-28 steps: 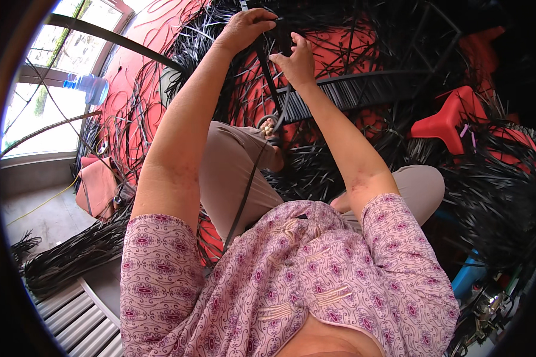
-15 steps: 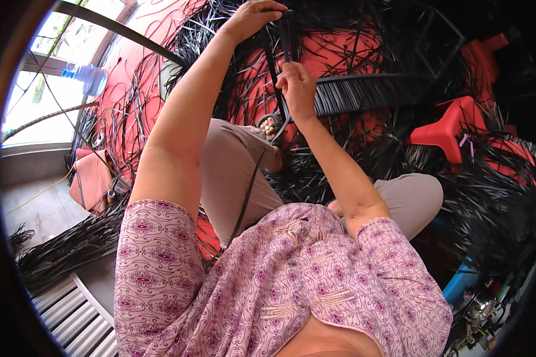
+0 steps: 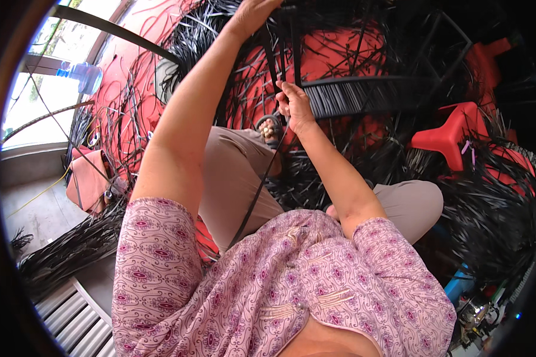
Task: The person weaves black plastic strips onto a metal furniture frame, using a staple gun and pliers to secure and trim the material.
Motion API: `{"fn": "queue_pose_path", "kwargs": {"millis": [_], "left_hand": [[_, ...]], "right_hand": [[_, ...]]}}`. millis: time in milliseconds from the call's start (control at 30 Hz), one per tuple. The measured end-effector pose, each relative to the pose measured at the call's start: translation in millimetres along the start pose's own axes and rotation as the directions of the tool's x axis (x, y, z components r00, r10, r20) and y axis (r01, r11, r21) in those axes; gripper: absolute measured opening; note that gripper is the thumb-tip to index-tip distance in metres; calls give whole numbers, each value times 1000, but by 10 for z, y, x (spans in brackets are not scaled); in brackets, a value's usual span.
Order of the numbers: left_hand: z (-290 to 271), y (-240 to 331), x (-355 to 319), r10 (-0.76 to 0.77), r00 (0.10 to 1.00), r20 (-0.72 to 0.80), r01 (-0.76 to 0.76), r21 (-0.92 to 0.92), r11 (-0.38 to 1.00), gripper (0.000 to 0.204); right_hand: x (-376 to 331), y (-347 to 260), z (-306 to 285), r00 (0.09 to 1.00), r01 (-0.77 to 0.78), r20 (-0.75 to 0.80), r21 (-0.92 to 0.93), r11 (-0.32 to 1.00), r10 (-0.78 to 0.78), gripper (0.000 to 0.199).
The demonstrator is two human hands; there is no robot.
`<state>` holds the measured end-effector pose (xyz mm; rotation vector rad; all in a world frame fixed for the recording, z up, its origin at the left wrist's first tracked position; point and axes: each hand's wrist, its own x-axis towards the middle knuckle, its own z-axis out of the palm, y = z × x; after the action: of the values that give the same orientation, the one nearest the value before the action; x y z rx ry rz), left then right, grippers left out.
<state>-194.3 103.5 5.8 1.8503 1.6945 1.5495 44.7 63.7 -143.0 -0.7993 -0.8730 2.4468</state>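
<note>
- Left hand point(image 3: 253, 15): I see it raised high, closed around a black frame bar point(image 3: 296, 41).
- Right hand point(image 3: 295, 107): I see it pinching a black rattan strand point(image 3: 262, 184) beside the woven band point(image 3: 363, 98).

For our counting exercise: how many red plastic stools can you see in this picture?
2. One red stool lies right of the right hand, among black strips. A second red stool sits farther back, upper right, partly behind the black frame. Others may be hidden under strips.

Red floor point(image 3: 131, 71) strewn with black strips point(image 3: 71, 250). Bright window point(image 3: 53, 89) seen far left of the left hand point(image 3: 253, 15); red stool point(image 3: 452, 128) right of the right hand point(image 3: 295, 107).
</note>
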Motion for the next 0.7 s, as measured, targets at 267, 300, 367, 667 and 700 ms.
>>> {"fn": "queue_pose_path", "kwargs": {"millis": [267,300,367,667,700], "left_hand": [[-12,-23,329,-312,950,2,312,42,949,39],[-24,-91,386,-348,937,-5,348,43,936,38],[-87,-318,453,-322,946,-24,322,2,947,35],[-132,-573,664,-405,907,-117,410,23,912,31],[-134,-593,650,-407,905,-121,413,30,910,31]], "right_hand": [[175,626,-854,963,-81,-264,-83,993,56,20],[256,579,-869,960,-98,-270,-77,992,74,21],[393,509,-830,961,-124,-257,-77,989,100,22],[911,574,-657,965,-13,-262,-109,994,-17,26],[931,578,-653,968,-24,-252,-124,992,-8,27]]}}
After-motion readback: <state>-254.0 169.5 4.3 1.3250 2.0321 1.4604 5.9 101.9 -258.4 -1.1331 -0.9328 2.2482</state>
